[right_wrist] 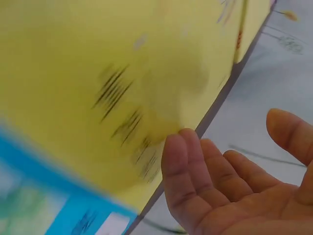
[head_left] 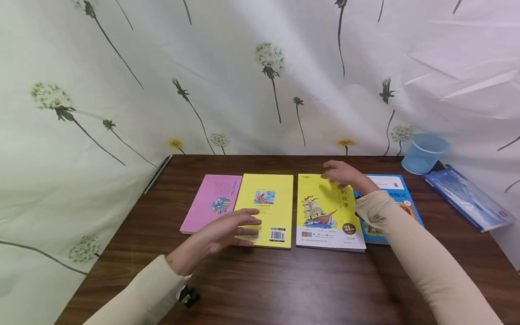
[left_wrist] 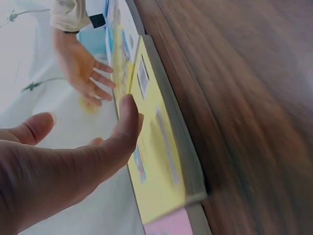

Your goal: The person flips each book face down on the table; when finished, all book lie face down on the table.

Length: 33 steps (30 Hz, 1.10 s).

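A pink book (head_left: 209,194) lies farthest left on the dark wooden worktop (head_left: 264,289), beyond the back of the left hand (head_left: 221,230) and to the left of its fingers. Those fingers are spread loosely apart and hold nothing; they reach over the lower left part of a yellow book with a barcode (head_left: 278,203), whose picture and barcode lie beyond and to the right of the fingertips. Whether they touch its cover cannot be told. Next, right of the left fingers, comes a yellow book with a ship (head_left: 322,207). The right hand (head_left: 345,174) has its fingers slightly bent, gripping nothing, over that book's far right part; the printed ship lies nearer the person than these fingertips, and contact is again unclear. A blue book (head_left: 392,185) lies right of the right fingers, partly behind the sleeve (head_left: 410,243). Farther right of them are a light-blue cup (head_left: 424,153) and a blue-and-white book (head_left: 467,198).
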Each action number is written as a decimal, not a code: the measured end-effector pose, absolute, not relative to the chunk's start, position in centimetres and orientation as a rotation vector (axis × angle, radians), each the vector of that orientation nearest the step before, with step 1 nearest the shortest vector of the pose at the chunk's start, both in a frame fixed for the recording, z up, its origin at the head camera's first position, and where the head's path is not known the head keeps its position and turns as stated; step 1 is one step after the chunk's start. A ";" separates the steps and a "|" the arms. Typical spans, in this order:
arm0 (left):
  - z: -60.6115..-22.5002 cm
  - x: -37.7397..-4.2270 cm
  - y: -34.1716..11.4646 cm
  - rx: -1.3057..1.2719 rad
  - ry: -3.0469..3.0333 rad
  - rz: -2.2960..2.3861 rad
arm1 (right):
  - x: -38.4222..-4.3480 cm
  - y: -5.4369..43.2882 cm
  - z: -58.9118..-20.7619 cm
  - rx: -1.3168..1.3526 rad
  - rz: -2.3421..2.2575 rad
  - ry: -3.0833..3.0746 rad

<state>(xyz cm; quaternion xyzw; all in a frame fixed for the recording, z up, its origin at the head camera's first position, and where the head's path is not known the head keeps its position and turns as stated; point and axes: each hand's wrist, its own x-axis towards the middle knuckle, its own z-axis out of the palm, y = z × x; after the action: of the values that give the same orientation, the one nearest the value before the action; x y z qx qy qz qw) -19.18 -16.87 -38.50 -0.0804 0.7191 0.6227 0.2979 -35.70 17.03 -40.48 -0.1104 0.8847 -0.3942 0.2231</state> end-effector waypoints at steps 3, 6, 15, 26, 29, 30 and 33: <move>-38.7 -19.8 -15.4 -0.198 1.878 1.638 | -35.7 18.1 -40.8 -0.333 -0.944 2.542; -39.2 -20.4 -14.0 -0.157 1.856 1.612 | -35.6 18.9 -41.0 -0.338 -0.808 2.624; -40.5 -21.4 -10.5 -0.144 1.764 1.619 | -35.7 20.5 -41.2 -0.262 -0.715 2.560; -40.5 -20.1 -8.6 -0.174 1.595 1.642 | -35.9 22.1 -42.6 -0.389 -0.598 2.587; -40.2 -19.7 -8.5 -0.194 1.588 1.653 | -36.1 21.9 -42.7 -0.405 -0.597 2.612; -40.1 -19.6 -8.5 -0.201 1.584 1.653 | -36.2 21.7 -42.7 -0.408 -0.597 2.618; -39.5 -19.5 -8.5 -0.223 1.573 1.645 | -36.4 21.3 -42.4 -0.391 -0.614 2.623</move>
<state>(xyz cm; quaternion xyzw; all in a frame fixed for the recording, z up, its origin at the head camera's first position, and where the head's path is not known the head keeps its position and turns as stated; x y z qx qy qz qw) -19.54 -8.52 -39.48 -0.0889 0.6260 0.6546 0.4144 -36.40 21.29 -42.38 -0.1407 0.9424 -0.2207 0.2082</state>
